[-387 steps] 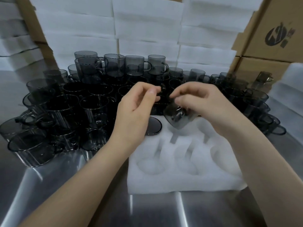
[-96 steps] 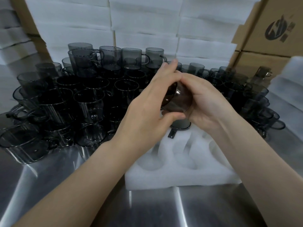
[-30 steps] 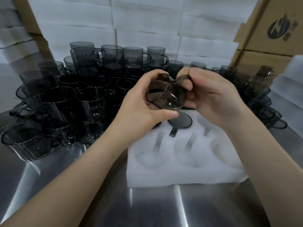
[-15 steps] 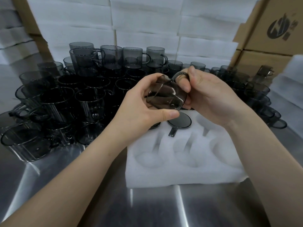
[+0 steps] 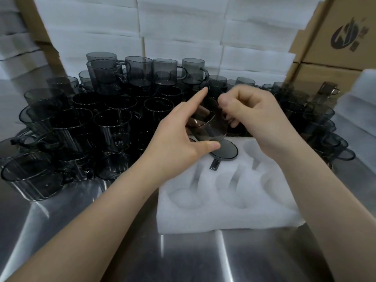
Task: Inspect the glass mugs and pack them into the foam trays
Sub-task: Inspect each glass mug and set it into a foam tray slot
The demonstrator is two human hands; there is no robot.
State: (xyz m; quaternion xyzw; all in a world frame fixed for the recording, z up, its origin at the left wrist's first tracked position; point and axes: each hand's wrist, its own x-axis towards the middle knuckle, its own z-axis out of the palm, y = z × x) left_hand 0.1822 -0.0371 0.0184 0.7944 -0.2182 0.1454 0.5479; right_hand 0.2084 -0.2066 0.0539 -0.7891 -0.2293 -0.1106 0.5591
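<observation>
Both hands hold one smoky grey glass mug (image 5: pixel 212 124) in the air just above the 12 o'clock edge of a white foam tray (image 5: pixel 223 212) with round moulded pockets. The mug is tilted, its round end facing down toward 6 o'clock. The left hand (image 5: pixel 179 137) grips it from 9 o'clock: the thumb presses under the lower edge, the index finger lies straight along the far side pointing to 1 o'clock, and the other fingers (image 5: pixel 198 96) show dimly through the glass. The right hand (image 5: pixel 256 119) meets the mug from 3 o'clock with its fingers (image 5: pixel 244 98) curled tight against that side, pinching it; the handle is hidden there. Directly below the held mug, a second grey glass mug (image 5: pixel 225 152) sits upside down in a pocket at the tray's far row, its handle pointing to 6 o'clock. The tray lies on a stainless steel bench (image 5: pixel 203 261). A crowd of dark glass mugs (image 5: pixel 81 123) fills the bench from 9 round to 2 o'clock, some stacked two high. Behind them, at 12 o'clock, rise stacked white foam sheets (image 5: pixel 183 27), and brown cardboard boxes (image 5: pixel 335 37) stand at 2 o'clock.
</observation>
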